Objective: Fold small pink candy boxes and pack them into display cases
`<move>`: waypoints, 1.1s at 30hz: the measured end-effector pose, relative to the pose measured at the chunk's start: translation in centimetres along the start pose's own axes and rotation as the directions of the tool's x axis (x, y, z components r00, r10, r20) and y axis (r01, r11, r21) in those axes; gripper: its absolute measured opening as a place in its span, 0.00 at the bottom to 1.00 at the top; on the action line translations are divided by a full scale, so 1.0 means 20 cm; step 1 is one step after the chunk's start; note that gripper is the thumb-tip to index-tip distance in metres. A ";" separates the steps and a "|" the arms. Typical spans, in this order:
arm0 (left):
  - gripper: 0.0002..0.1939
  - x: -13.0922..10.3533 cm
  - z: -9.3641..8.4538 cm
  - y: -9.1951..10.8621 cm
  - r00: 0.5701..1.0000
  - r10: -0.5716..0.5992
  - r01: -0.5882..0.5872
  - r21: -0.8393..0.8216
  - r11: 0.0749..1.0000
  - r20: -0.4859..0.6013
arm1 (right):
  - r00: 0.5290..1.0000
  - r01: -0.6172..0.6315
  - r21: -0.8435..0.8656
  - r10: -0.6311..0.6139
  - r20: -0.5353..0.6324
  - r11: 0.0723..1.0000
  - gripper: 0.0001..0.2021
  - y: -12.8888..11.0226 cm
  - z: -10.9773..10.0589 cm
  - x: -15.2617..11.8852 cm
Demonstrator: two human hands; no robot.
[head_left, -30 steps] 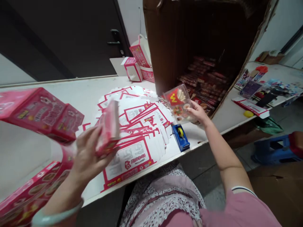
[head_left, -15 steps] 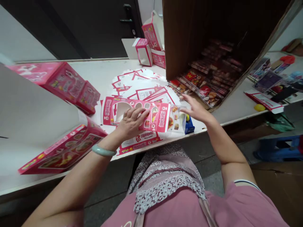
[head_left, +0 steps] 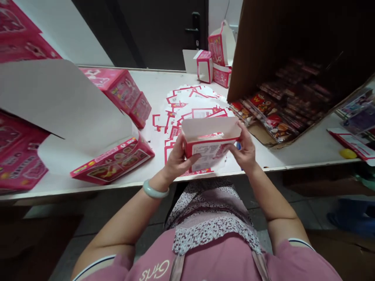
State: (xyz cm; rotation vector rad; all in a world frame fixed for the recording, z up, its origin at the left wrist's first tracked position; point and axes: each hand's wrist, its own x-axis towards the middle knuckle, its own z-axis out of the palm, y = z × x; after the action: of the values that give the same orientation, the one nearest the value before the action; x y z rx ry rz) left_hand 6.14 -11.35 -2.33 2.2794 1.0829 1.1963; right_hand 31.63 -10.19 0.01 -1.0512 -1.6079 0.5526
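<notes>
A pink carton point(head_left: 205, 154) is between my two hands, lifted above the table near its front edge. It is opened out into a box shape, and its white inner flap point(head_left: 209, 127) stands up along the top. My left hand point(head_left: 179, 159) is closed on the carton's left end, thumb on the printed near side. At the right end my right hand point(head_left: 245, 151) grips it with the thumb on the same side. Beneath lie loose flat pink-and-white cartons point(head_left: 187, 105), spread in an overlapping pile. Whether anything is inside the carton I cannot tell.
Right of my hands, a large brown cardboard box point(head_left: 252, 47) lies on its side, with clear packets point(head_left: 274, 117) inside. Folded pink boxes point(head_left: 125, 91) and a large white flap point(head_left: 67, 101) stand on the left. More small pink boxes point(head_left: 216, 58) stand by the dark door point(head_left: 152, 35).
The carton lay flat on the pile under my left hand; it is now raised, opened out and held by both hands. The view has turned left.
</notes>
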 end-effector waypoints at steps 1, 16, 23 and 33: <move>0.44 -0.02 0.02 -0.02 0.998 -0.041 0.037 -0.068 0.997 -0.057 | 0.999 0.028 -0.027 -0.027 0.046 0.999 0.34 -0.01 0.01 -0.01; 0.18 0.06 -0.01 -0.02 0.915 0.068 -0.209 -0.325 0.922 -0.398 | 0.985 0.111 0.135 -0.127 0.114 0.985 0.17 -0.01 0.02 0.10; 0.08 0.07 -0.07 0.03 0.927 0.214 -0.271 -0.155 0.950 -0.309 | 0.916 0.361 -0.035 -0.347 0.202 0.932 0.08 -0.08 0.04 0.09; 0.10 0.10 -0.16 -0.01 0.916 0.380 -0.397 -0.144 0.906 -0.132 | 0.867 0.436 -0.019 -0.414 0.276 0.900 0.13 -0.08 0.02 0.04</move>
State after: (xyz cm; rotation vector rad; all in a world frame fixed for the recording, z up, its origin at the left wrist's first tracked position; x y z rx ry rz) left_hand 4.20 -9.78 0.47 2.3885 0.5377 1.5044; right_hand 30.66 -10.28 1.49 -0.6599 -2.0446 0.3379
